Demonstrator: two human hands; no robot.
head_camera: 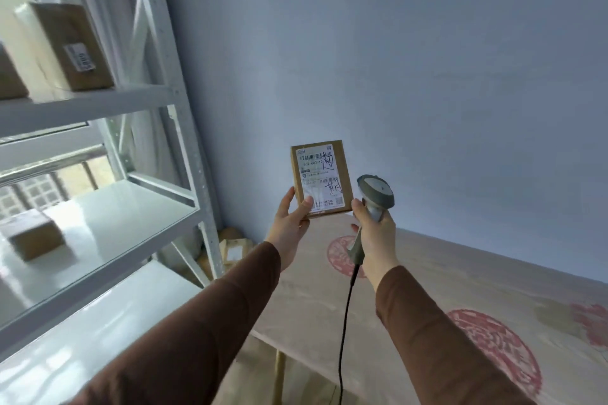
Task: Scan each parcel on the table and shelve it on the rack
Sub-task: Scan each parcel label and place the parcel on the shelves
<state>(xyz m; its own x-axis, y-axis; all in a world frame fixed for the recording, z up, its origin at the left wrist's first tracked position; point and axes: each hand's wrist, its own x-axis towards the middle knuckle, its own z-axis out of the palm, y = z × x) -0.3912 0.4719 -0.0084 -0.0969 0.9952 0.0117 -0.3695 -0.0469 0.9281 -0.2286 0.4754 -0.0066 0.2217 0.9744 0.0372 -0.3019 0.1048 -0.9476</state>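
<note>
My left hand [291, 223] holds a small brown cardboard parcel [320, 178] upright by its lower left corner, thumb on the white shipping label that faces me. My right hand [373, 232] grips the handle of a grey barcode scanner [375, 196], whose head sits just right of the parcel's lower edge. A black cable hangs from the scanner handle. The white metal rack [184, 99] stands to the left, with a brown parcel [70, 46] on its upper shelf and another brown parcel [31, 233] on the shelf below.
The table [460, 299] carries a beige cloth with red round patterns and runs along a pale blue wall. More brown parcels [235, 248] lie on the floor in the corner behind the rack's post. A wooden table leg [279, 375] shows below.
</note>
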